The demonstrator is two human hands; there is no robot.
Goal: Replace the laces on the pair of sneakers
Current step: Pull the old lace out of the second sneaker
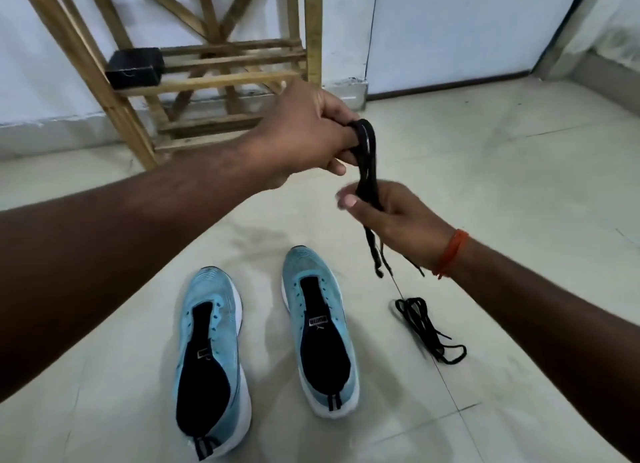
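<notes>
The folded black flat fabric shoelace (367, 151) looks light, limp and a little slick, so it is best taken near a stiff tip (the ends dangle below the right hand) rather than mid-bundle, where it would slump and tangle. The left hand (304, 133) curls its fingers round the looped top of the bundle. The right hand (391, 216), just beneath it, pinches the strands lower down. A second black shoelace (427, 327) lies coiled on the pale tiled floor (519, 185) below the right hand, and the two unlaced light-blue knit sneakers (318, 324) stand under both hands
</notes>
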